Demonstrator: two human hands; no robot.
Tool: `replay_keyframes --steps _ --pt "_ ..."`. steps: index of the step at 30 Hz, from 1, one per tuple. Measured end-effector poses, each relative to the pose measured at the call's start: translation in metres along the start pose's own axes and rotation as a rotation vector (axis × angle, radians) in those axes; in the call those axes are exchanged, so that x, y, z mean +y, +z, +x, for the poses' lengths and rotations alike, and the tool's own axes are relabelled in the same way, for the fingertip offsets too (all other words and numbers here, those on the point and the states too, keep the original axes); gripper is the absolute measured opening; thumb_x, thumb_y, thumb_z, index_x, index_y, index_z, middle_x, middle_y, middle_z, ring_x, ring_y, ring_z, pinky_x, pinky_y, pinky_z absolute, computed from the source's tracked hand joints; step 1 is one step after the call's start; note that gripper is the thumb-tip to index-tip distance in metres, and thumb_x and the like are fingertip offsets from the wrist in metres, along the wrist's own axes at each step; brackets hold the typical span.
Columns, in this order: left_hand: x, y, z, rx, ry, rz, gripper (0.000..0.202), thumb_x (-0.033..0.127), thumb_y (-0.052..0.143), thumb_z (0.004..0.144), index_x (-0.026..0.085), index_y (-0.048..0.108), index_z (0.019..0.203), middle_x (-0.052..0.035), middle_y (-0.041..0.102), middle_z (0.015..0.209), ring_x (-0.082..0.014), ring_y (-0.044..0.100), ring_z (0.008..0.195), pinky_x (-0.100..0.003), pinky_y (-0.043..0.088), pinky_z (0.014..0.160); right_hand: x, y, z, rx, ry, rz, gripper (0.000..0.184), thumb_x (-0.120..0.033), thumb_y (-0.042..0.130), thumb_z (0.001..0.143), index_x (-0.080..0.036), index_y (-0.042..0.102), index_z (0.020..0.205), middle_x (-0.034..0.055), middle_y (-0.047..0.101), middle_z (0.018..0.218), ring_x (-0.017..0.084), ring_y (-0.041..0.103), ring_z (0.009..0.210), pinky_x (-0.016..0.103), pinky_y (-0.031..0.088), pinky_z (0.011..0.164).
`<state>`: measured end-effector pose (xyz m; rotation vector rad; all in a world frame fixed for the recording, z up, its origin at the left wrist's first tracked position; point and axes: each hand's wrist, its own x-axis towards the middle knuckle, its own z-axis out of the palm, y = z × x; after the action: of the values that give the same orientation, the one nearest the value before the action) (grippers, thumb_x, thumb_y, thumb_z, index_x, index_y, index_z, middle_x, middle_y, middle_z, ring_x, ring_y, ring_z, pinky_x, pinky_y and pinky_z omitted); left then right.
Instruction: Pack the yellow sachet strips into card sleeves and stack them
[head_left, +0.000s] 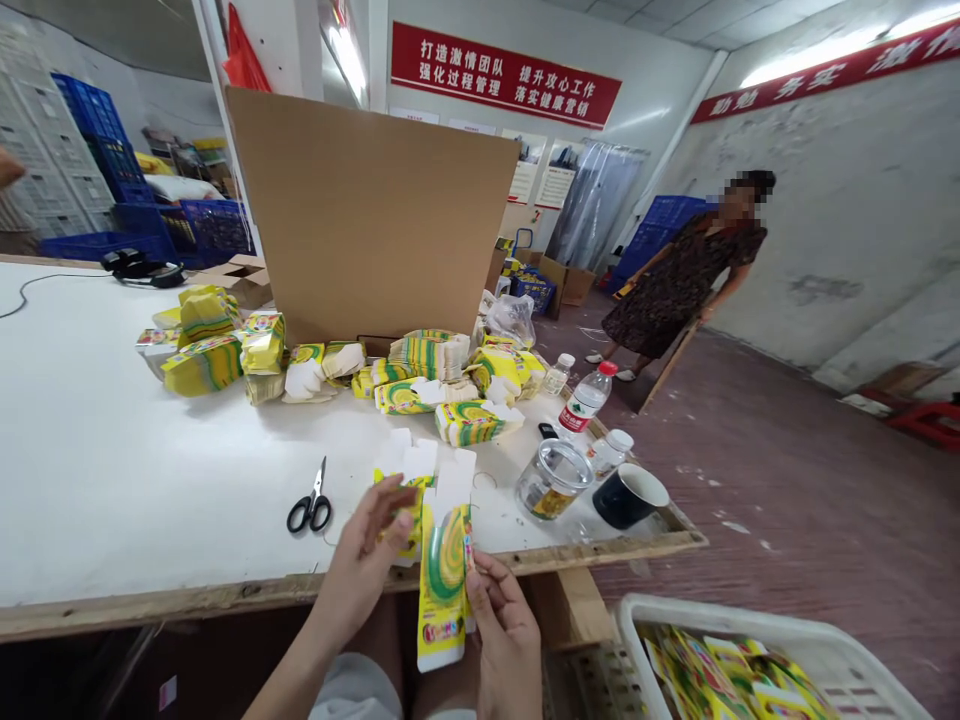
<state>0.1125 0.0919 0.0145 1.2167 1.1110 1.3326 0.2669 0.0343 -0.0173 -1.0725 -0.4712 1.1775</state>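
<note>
My right hand (pixel 504 615) pinches the edge of a flattened yellow and green carton (pixel 444 590) with a white end flap, held upright just off the table's front edge. My left hand (pixel 375 535) is to its left, fingers curved and thumb apart. It is over a few more flat cartons (pixel 411 458) on the table edge; whether its fingertips touch them I cannot tell. Black-handled scissors (pixel 309 508) lie left of my hands. Beyond them, several bundles of folded cartons (pixel 431 352) rest along the table.
On the right of the table (pixel 187 500) stand a clear jar (pixel 553 482), a dark mug (pixel 630 497), a water bottle (pixel 586 400) and small bottles. A large cardboard sheet (pixel 375 220) rises behind. A white basket (pixel 750 615) of cartons is at lower right. A person (pixel 686 275) stands beyond.
</note>
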Motion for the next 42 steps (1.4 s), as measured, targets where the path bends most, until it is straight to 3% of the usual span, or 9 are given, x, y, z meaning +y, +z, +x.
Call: replay_keyframes --steps 3,6,10,18,22,26,29,37,42 --pt "0.005 0.013 -0.024 -0.267 -0.299 -0.439 0.058 0.056 0.074 0.076 0.023 0.065 0.123 -0.0116 0.074 0.114 -0.0288 0.067 0.111 -0.043 0.050 0.099 -0.004 0.006 -0.005 -0.071 0.066 0.047 0.044 -0.045 0.091 0.060 -0.021 0.074 0.094 0.0063 0.079 0.088 0.024 0.073 0.080 0.036 0.059 0.075" --pt "0.010 0.020 -0.036 -0.349 -0.452 -0.676 0.045 0.052 0.080 0.073 0.024 0.075 0.107 -0.0093 0.078 0.106 -0.0294 0.070 0.107 -0.042 0.051 0.098 -0.010 0.009 -0.010 -0.123 0.075 0.062 0.039 -0.044 0.089 0.064 -0.022 0.076 0.093 0.0085 0.079 0.098 0.025 0.074 0.086 0.035 0.059 0.074" --pt "0.014 0.023 -0.036 -0.381 -0.415 -0.728 0.041 0.043 0.085 0.069 0.022 0.077 0.104 -0.0091 0.078 0.106 -0.0284 0.070 0.106 -0.038 0.053 0.097 -0.020 0.009 -0.014 -0.118 0.027 -0.036 0.041 -0.045 0.089 0.062 -0.020 0.078 0.092 0.0112 0.077 0.107 0.028 0.072 0.097 0.037 0.058 0.082" --pt "-0.004 0.031 -0.036 -0.149 -0.342 -0.487 0.041 0.050 0.080 0.073 0.016 0.074 0.097 -0.0092 0.079 0.094 -0.0270 0.073 0.091 -0.037 0.058 0.082 -0.007 -0.001 -0.014 -0.167 -0.002 -0.213 0.035 -0.048 0.082 0.071 -0.017 0.074 0.085 0.0087 0.077 0.086 0.025 0.071 0.079 0.035 0.058 0.073" --pt "0.000 0.029 -0.039 -0.132 -0.220 -0.282 0.052 0.047 0.073 0.082 0.020 0.059 0.123 -0.0092 0.077 0.101 -0.0258 0.072 0.092 -0.034 0.057 0.080 -0.003 -0.005 -0.011 -0.120 -0.082 -0.272 0.035 -0.050 0.078 0.075 -0.018 0.070 0.085 0.0077 0.075 0.084 0.023 0.069 0.074 0.032 0.057 0.067" --pt "0.009 0.020 -0.042 -0.302 -0.128 -0.209 0.066 0.038 0.067 0.089 0.025 0.033 0.144 -0.0109 0.075 0.107 -0.0264 0.072 0.096 -0.035 0.055 0.084 -0.015 -0.011 -0.009 -0.182 -0.227 -0.264 0.044 -0.042 0.078 0.079 -0.024 0.064 0.116 0.0096 0.074 0.108 0.026 0.070 0.095 0.036 0.057 0.083" --pt "0.015 0.013 -0.043 -0.471 -0.131 -0.225 0.061 0.036 0.063 0.092 0.026 0.036 0.145 -0.0117 0.073 0.112 -0.0267 0.068 0.106 -0.037 0.052 0.091 -0.026 -0.018 -0.010 -0.302 -0.255 -0.237 0.054 -0.039 0.075 0.083 -0.028 0.055 0.132 0.0113 0.069 0.124 0.027 0.066 0.109 0.039 0.054 0.091" --pt "0.022 0.016 -0.050 -0.663 -0.233 -0.464 0.035 0.031 0.073 0.086 0.026 0.056 0.117 -0.0029 0.071 0.098 -0.0169 0.068 0.089 -0.025 0.050 0.077 -0.048 -0.027 -0.013 -0.364 -0.221 -0.407 0.025 -0.046 0.064 0.090 -0.022 0.066 0.085 0.0003 0.063 0.071 0.015 0.057 0.063 0.022 0.047 0.057" --pt "0.016 0.015 -0.048 -0.709 -0.245 -0.425 0.073 0.032 0.073 0.086 0.032 0.032 0.147 -0.0071 0.072 0.109 -0.0214 0.068 0.100 -0.031 0.050 0.085 -0.043 -0.028 -0.008 -0.240 -0.326 -0.433 0.021 -0.043 0.069 0.087 -0.024 0.068 0.094 0.0024 0.069 0.082 0.018 0.065 0.075 0.025 0.052 0.069"
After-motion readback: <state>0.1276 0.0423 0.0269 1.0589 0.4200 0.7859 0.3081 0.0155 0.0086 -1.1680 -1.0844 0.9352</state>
